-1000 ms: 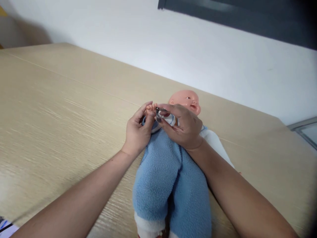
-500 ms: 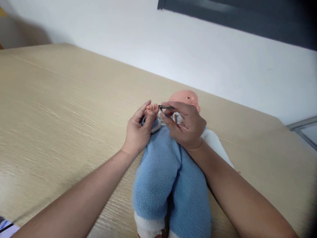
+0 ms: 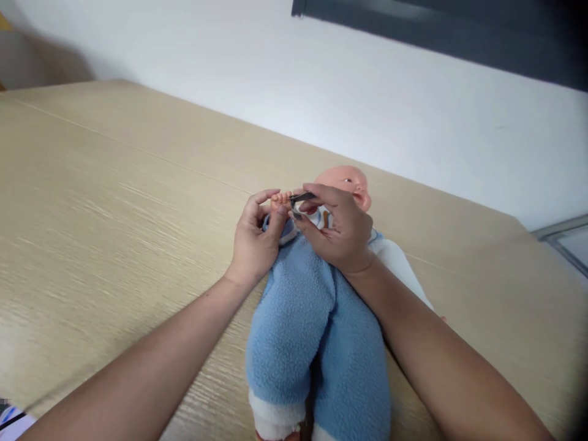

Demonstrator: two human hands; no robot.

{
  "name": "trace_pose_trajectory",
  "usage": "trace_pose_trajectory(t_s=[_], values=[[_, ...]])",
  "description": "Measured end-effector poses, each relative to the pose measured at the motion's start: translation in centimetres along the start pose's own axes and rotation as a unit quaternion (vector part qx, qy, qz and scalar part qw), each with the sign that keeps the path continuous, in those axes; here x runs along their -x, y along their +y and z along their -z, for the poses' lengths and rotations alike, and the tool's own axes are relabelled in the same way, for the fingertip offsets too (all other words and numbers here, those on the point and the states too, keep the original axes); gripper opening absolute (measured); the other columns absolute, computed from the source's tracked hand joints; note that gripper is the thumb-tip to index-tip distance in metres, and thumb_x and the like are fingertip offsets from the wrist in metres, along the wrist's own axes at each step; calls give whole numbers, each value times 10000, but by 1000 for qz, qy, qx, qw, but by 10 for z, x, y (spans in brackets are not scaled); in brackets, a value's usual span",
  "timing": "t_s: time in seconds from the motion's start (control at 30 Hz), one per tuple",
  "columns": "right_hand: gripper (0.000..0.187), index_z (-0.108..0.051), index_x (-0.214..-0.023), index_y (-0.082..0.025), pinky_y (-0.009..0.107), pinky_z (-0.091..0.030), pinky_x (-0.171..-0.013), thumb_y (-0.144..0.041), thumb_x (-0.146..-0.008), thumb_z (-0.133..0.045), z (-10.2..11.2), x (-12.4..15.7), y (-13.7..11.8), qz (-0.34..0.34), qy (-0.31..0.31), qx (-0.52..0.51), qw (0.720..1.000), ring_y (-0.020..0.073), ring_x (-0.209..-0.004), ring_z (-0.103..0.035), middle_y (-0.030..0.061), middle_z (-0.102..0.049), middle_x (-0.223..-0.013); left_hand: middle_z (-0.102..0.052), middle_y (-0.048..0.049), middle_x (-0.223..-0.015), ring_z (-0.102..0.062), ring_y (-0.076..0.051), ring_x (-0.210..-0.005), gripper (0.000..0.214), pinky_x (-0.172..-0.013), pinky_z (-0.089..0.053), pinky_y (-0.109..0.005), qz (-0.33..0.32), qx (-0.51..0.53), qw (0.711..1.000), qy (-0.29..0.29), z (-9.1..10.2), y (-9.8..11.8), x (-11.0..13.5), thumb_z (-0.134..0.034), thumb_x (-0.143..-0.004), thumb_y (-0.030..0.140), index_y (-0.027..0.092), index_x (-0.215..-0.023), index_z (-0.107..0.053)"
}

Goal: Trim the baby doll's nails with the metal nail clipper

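Observation:
A baby doll [image 3: 294, 306] in blue fleece clothes with white cuffs lies on its back, its head away from me. My left hand [image 3: 257, 236] is closed around the doll's hand [image 3: 279, 202], the thumb across it and the small fingers turned up. Between the thumb and forefinger of my right hand [image 3: 342, 226] are metal nail clippers [image 3: 301, 197], their lever tilted up from the body. The tip of the clippers is at the doll's fingers; whether it touches a nail is too small to tell. My right hand hides part of the doll's chest and face.
The doll lies on a wide wood-grain table [image 3: 138, 184] with a seam across it. Behind the table stands a white wall [image 3: 229, 67] with a dark panel [image 3: 441, 37] at the top right. A metal-framed object [image 3: 565, 242] shows at the right edge.
My right hand has moved slightly left, bringing the clippers closer against the doll's fingers. Their lever and body now look spread further apart. My left hand keeps its hold.

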State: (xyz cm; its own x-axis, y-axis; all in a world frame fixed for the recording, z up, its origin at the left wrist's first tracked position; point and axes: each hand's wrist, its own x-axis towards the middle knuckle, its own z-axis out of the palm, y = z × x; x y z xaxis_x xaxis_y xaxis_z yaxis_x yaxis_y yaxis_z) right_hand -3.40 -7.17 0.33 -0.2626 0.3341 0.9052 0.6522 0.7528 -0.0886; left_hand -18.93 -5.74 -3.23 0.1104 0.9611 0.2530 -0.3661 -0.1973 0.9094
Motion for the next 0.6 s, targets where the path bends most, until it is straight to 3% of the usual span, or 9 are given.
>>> trace_pose_trajectory(t_s=[0.47, 0.6], values=[[375, -631, -1345, -237, 224, -631, -765, -245, -980, -716, 0, -3, -2, 31, 1, 29, 999, 118, -761, -742, 16, -792, -1004, -794, -2, -926, -719, -154, -821, 379, -724, -566, -283, -6, -25, 1000, -14, 3, -4, -1, -768, -954, 483, 275, -1246, -645], [340, -650, -1309, -256, 220, -628, -754, -227, -977, -715, -1, -3, -1, 26, 8, 36, 999, 115, -746, -742, -2, -790, -960, -805, -50, -1141, -757, -190, -1040, 455, -908, -608, -327, -18, -27, 999, -29, 4, -7, 2, -747, -967, 479, 276, -1355, -627]])
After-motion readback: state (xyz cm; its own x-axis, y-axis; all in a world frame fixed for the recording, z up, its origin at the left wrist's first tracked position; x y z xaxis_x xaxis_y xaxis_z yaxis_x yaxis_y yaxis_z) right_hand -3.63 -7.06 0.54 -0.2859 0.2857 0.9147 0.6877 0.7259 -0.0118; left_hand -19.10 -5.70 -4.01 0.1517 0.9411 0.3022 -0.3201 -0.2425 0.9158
